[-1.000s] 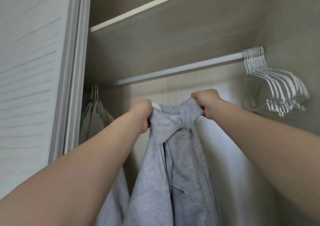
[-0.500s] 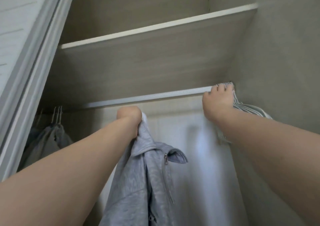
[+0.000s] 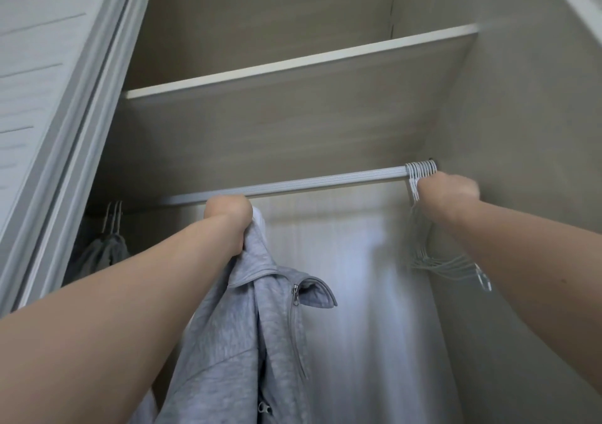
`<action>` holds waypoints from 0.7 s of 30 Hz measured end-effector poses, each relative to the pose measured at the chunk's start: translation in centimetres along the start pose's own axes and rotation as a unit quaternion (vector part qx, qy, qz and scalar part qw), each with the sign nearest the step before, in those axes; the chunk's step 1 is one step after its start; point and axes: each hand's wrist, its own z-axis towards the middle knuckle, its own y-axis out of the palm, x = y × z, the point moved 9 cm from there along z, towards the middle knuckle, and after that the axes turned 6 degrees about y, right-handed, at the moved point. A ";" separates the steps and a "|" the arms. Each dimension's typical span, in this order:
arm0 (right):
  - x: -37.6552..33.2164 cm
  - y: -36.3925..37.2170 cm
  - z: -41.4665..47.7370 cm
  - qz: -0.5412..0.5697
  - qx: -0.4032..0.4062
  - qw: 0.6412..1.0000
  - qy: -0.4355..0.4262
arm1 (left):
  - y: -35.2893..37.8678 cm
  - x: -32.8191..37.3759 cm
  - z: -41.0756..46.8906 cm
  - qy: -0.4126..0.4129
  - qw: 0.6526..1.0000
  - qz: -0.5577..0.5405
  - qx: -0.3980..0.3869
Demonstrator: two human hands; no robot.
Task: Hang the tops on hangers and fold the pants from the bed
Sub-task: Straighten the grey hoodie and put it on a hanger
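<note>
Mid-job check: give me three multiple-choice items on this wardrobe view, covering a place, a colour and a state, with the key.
1. The bunch of empty hangers sits on the rail at:
A its left end
B its right end
C its middle

2. The zip jacket is:
A red
B grey
C black

3. The jacket is:
A hung on the rail
B folded flat
C gripped at its collar by the left hand

Key:
1. B: the white hooks crowd the rail's right end, where the right hand grasps them.
2. B: the fabric is pale grey.
3. C: the left hand is clenched on the collar just below the rail.
</note>
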 end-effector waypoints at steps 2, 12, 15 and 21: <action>0.6 -0.1 0.1 0.033 0.005 0.999 0.009 | -0.9 -1.3 -1.5 -0.072 0.990 -0.117 0.037; 1.6 -1.8 -1.1 0.161 0.037 0.986 0.021 | -4.1 -2.0 -3.4 -0.049 0.995 -0.012 0.083; 1.1 -3.0 -1.8 0.278 0.024 0.960 0.034 | -5.1 -2.1 -3.7 -0.038 0.995 0.055 0.080; -1.9 -4.6 -3.1 0.533 -0.069 0.842 0.037 | -11.8 -2.4 -6.4 -0.035 0.981 0.158 0.109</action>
